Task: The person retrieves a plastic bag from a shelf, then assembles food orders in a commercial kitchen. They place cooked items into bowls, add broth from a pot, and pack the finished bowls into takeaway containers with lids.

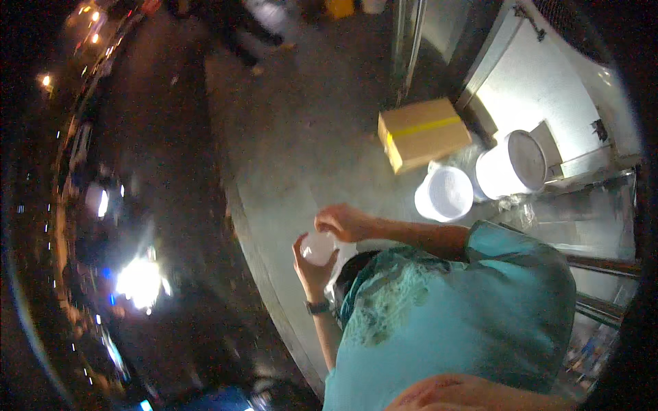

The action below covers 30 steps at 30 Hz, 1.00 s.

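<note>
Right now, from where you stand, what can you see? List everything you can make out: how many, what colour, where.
Round thing: 1, whitish, near the centre
Cardboard box: 1, brown with yellow tape, upper right of centre
Tubs: 2, white, right, beside the box
Panel: 1, white, upper right
Pavement: 1, grey, middle
Blurred object: 1, yellow, top edge
Lights: several, white and orange, left side
Shirt: 1, teal, lower right
Wristband: 1, dark, below the round thing
Left hand: 1, bare, around the round thing
Right hand: 1, bare, at its upper right edge; contact unclear
</note>
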{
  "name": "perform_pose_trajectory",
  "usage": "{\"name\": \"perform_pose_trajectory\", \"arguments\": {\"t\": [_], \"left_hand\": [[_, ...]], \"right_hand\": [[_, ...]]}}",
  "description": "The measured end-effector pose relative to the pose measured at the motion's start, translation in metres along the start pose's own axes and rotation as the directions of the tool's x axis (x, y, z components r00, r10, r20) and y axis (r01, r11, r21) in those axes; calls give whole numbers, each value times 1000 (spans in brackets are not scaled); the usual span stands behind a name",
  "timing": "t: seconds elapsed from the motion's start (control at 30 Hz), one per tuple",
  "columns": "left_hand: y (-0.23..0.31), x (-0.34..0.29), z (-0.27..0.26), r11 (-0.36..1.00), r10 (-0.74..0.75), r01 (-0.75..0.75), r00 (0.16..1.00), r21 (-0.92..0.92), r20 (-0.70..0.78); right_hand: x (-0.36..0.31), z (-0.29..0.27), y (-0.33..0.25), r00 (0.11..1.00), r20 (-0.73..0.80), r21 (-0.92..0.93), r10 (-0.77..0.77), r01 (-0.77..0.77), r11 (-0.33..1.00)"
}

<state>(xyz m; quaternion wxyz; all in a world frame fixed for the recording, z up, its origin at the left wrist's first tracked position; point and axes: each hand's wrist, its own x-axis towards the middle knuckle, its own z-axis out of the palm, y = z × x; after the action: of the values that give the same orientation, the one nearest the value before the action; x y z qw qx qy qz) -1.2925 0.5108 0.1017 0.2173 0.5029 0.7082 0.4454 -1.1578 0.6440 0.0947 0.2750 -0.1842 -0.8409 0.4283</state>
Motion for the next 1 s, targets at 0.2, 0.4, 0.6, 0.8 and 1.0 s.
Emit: {"name": "perform_pose_trajectory", "arguments": {"t": [0.2, 0.4, 0.6, 0.8, 1.0], "left_hand": [[-70, 267, 46, 964, 124, -112, 992, -239, 35], [-29, 563, 125, 946, 314, -317, 832, -73, 458], [28, 835, 272, 886, 442, -393, 557, -246, 703], [78, 1047, 414, 952, 305, -214, 618, -218, 725], [127, 1210, 634, 893, 417, -106, 559, -436, 717]], "right_hand": [[190, -74, 144, 974, -45, 6, 221, -221, 975], [318, -218, 267, 819, -452, -8, 352, -399, 917], [417, -358, 473, 574, -591, 392, 567, -411, 823], [530, -551, 619, 641, -586, 331, 496, -369, 868], [538, -809, 717, 538, -505, 361, 674, -578, 732]]}}
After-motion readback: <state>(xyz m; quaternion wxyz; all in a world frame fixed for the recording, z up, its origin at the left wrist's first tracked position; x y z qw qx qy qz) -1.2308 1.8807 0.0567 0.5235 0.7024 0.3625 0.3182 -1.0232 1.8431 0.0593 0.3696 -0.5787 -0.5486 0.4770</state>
